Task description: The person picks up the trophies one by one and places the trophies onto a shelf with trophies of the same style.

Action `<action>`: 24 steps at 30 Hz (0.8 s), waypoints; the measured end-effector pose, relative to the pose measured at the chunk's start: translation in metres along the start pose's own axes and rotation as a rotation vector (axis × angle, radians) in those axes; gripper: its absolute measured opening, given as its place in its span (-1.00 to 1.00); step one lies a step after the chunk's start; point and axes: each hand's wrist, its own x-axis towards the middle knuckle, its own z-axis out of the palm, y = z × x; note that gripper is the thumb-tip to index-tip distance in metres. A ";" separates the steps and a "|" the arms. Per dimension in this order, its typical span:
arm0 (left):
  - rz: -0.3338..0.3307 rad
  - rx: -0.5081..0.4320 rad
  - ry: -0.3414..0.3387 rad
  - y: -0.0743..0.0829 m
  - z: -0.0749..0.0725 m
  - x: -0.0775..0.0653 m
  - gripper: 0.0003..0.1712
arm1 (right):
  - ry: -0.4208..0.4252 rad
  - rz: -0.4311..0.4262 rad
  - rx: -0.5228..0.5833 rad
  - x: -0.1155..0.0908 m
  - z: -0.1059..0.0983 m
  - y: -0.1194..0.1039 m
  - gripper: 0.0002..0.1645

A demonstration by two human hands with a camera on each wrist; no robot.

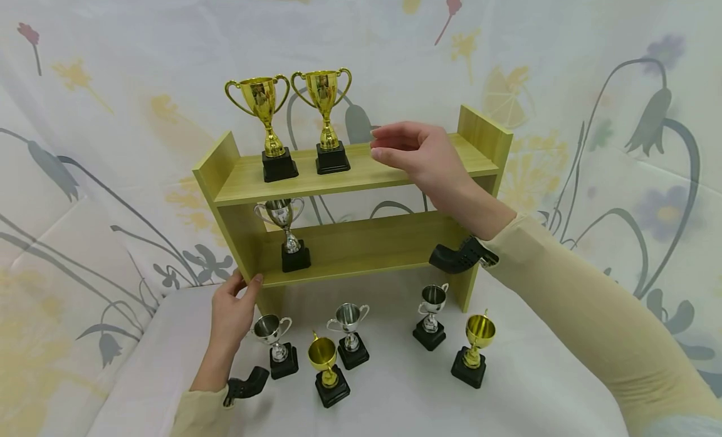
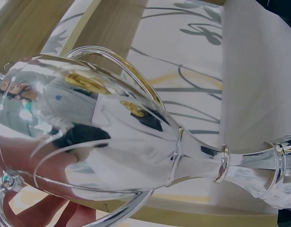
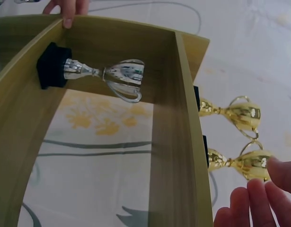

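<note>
My left hand (image 1: 230, 315) grips the left side panel of a two-tier wooden shelf (image 1: 352, 239), thumb on the front edge. Above the top board, my right hand (image 1: 423, 158) hovers with nothing in its loosely bent fingers (image 3: 256, 203). To its left stand two gold trophy cups, the nearer one (image 1: 323, 92) and another (image 1: 261, 98), both upright on black bases. A silver trophy cup (image 1: 281, 213) occupies the left end of the middle board. In the left wrist view, a large silver trophy cup (image 2: 102, 132) hides much of the left hand.
On the white-covered table (image 1: 395, 399) in front of the shelf stand a left silver cup (image 1: 268, 328), a gold cup (image 1: 323, 355), a middle silver cup (image 1: 348, 318), a right silver cup (image 1: 433, 299) and a right gold cup (image 1: 479, 331). Flower-patterned cloth (image 1: 564, 98) hangs behind.
</note>
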 end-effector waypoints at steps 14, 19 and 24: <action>-0.003 -0.004 -0.001 0.000 0.002 0.002 -0.52 | 0.015 -0.050 0.007 -0.019 -0.011 0.006 -0.68; -0.003 0.005 0.005 0.000 0.003 0.002 -0.55 | 0.019 -0.032 -0.014 -0.028 -0.013 0.008 -0.65; -0.002 0.018 0.006 0.001 0.001 0.001 -0.53 | -0.004 -0.033 -0.018 -0.036 -0.016 0.013 -0.62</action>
